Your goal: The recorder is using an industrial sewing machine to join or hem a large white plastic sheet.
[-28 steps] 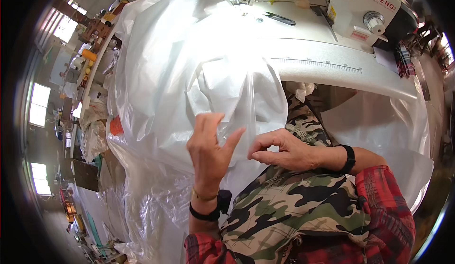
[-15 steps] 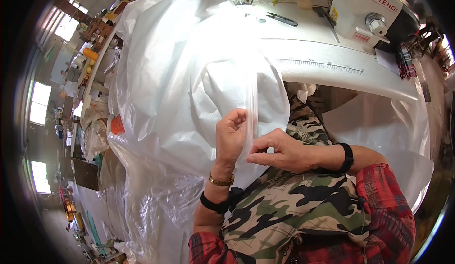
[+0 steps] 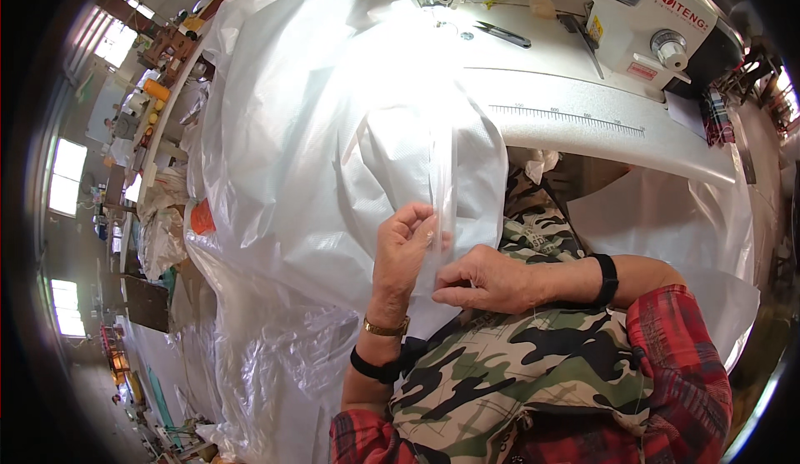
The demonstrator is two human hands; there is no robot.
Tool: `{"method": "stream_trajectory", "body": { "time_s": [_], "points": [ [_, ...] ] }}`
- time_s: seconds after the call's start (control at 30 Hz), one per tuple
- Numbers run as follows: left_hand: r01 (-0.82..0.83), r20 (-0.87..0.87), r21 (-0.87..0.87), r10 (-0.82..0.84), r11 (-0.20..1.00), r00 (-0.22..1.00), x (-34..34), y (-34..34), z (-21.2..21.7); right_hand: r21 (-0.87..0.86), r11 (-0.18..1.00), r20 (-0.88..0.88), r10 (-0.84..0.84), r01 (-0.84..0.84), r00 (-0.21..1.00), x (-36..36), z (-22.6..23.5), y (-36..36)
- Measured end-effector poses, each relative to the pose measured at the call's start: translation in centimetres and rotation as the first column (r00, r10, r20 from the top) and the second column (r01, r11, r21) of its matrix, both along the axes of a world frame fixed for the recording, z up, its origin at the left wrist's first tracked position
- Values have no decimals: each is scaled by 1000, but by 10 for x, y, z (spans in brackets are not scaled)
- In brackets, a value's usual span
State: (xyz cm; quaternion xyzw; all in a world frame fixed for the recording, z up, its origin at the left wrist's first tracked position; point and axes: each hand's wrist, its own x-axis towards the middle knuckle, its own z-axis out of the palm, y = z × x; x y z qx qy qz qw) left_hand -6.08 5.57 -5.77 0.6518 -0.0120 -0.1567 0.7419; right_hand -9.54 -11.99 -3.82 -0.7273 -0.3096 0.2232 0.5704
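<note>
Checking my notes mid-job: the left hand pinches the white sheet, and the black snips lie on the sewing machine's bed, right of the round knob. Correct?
Not quite: the head view shows the black snips on the sewing machine's bed, left of the round knob. The left hand does pinch the white sheet.

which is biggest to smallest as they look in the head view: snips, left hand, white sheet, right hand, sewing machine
1. White sheet
2. Sewing machine
3. Left hand and right hand: too alike to rank
4. Snips
</note>
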Motion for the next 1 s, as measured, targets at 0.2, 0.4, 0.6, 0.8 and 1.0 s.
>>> {"method": "stream_trajectory", "body": {
  "time_s": [0.2,0.4,0.6,0.8,1.0],
  "points": [
    [-2,-14,-3,2,1000,1000,0,-1,4,-115,993,176,7,13,984,2,-6,6],
    [-11,-12,-12,11,1000,1000,5,-7,7,-181,982,342,13,52,940,2,-7,7],
    [-41,-14,-11,41,999,999,6,-8,7,-245,964,569,58,101,821,1,10,-21],
    [-64,-5,34,65,997,998,5,-6,3,-665,715,438,139,215,888,5,25,-70],
    [-100,168,131,77,986,983,3,-12,1,-425,864,664,97,268,741,9,-2,-63]
  ]
}}
